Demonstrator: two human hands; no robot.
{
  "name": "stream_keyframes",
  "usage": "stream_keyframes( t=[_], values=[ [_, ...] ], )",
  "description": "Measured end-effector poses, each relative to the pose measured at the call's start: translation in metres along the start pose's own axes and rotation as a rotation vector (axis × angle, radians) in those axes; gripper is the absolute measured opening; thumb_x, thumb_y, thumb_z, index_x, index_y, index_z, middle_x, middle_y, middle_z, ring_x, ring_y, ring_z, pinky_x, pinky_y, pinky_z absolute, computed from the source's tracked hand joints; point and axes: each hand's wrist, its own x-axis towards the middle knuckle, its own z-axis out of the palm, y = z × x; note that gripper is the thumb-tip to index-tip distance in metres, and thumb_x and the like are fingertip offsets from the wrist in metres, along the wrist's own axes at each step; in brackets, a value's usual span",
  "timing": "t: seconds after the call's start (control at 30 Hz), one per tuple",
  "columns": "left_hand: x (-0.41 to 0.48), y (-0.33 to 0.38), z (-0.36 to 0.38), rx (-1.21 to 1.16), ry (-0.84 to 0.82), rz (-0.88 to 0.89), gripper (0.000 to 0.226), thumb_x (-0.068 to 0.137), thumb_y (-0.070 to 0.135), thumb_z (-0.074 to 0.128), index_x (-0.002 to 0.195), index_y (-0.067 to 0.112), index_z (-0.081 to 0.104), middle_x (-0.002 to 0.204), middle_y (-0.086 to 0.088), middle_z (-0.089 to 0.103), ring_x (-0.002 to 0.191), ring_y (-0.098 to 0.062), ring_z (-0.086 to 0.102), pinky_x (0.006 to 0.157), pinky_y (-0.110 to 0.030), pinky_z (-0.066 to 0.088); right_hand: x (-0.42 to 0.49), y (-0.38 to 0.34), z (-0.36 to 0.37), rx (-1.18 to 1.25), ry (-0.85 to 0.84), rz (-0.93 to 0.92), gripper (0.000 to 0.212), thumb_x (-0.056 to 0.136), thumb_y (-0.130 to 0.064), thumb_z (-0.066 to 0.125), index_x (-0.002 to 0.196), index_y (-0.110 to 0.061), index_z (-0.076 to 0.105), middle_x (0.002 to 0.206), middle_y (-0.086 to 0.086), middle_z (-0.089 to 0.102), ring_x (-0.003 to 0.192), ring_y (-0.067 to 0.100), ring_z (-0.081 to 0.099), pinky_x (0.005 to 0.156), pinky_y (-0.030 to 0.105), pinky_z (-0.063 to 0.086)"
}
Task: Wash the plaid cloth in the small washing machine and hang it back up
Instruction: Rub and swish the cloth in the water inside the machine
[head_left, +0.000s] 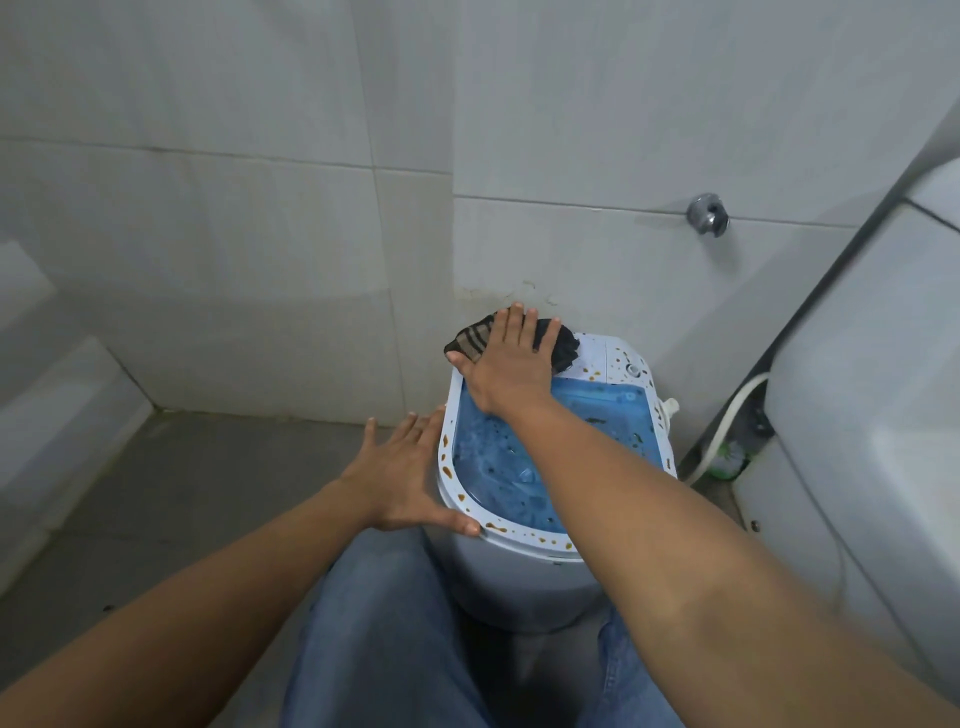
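1. A bathroom corner with pale grey wall tiles (260, 208) and a grey floor (197, 493); a chrome wall fitting (707, 214) sits on the wall up right, and a white appliance body (857, 389) with a white hose (727, 415) fills the right edge.
2. The small washing machine (524, 577) stands against the far wall, between the person's jeans-clad legs (384, 634). Its blue translucent lid (498, 462) is down, and brown spots dot the white rim around it.
3. The plaid cloth (563, 345), dark with tan stripes, lies bunched on the machine's far-left corner, on the rear panel beside the control knob (632, 370).
4. The right hand (511, 358) lies palm-down on the cloth, fingers extended and spread over it, not curled around it. The cloth shows beyond the fingers on both sides; the thumb points left along the machine's left edge, and the heel of the hand rests over the lid's far edge.
5. The left hand (405, 478) is flat and unclenched against the machine's left side, fingers spread, thumb tip touching the rim at the near-left corner. It holds nothing.
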Motion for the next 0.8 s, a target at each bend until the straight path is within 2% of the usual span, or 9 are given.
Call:
stream_keyframes(
  t=[0.17, 0.37, 0.53, 0.67, 0.8],
  values=[
    [0.001, -0.002, 0.002, -0.014, -0.007, 0.006, 0.151, 0.050, 0.104, 0.051, 0.160, 0.029, -0.020, 0.172, 0.003, -0.009, 0.158, -0.027, -0.002, 0.120, -0.070, 0.000, -0.017, -0.005, 0.002, 0.068, -0.023, 0.063, 0.102, 0.090, -0.077, 0.007, 0.154, 0.001, -0.008, 0.164, 0.021, -0.008, 0.151, 0.036, -0.014, 0.113, 0.062, -0.019],
    [0.000, 0.000, 0.000, -0.020, -0.003, 0.008, 0.153, 0.047, 0.105, 0.050, 0.160, 0.029, -0.020, 0.172, 0.003, -0.003, 0.158, -0.031, 0.004, 0.121, -0.070, 0.003, -0.037, 0.014, 0.007, 0.117, -0.026, -0.038, 0.094, 0.092, -0.074, 0.006, 0.157, -0.007, -0.003, 0.166, 0.011, -0.006, 0.152, 0.026, -0.015, 0.114, 0.058, -0.021],
    [0.002, -0.002, 0.002, -0.017, -0.008, 0.004, 0.155, 0.042, 0.109, 0.044, 0.161, 0.029, -0.016, 0.172, 0.001, -0.001, 0.158, -0.033, 0.005, 0.121, -0.069, 0.005, -0.052, 0.038, 0.001, 0.169, -0.119, -0.125, 0.086, 0.094, -0.070, 0.006, 0.158, -0.012, 0.001, 0.167, 0.003, -0.008, 0.152, 0.019, -0.015, 0.117, 0.056, -0.017],
    [0.001, -0.002, 0.001, -0.033, -0.006, 0.012, 0.154, 0.045, 0.107, 0.047, 0.161, 0.028, -0.015, 0.172, 0.000, -0.004, 0.158, -0.034, 0.003, 0.122, -0.068, 0.004, -0.064, 0.066, -0.003, 0.157, -0.182, -0.142, 0.087, 0.093, -0.072, 0.008, 0.158, -0.016, 0.000, 0.167, 0.000, -0.009, 0.152, 0.017, -0.013, 0.118, 0.056, -0.015],
    [0.001, -0.001, -0.004, 0.011, -0.009, 0.013, 0.158, 0.037, 0.112, 0.036, 0.161, 0.028, -0.015, 0.172, -0.002, -0.003, 0.158, -0.034, 0.003, 0.122, -0.069, 0.005, -0.065, 0.079, -0.006, 0.154, -0.218, -0.141, 0.088, 0.092, -0.074, 0.015, 0.158, -0.018, -0.002, 0.166, -0.001, -0.011, 0.152, 0.017, -0.014, 0.117, 0.057, -0.014]
  ],
)
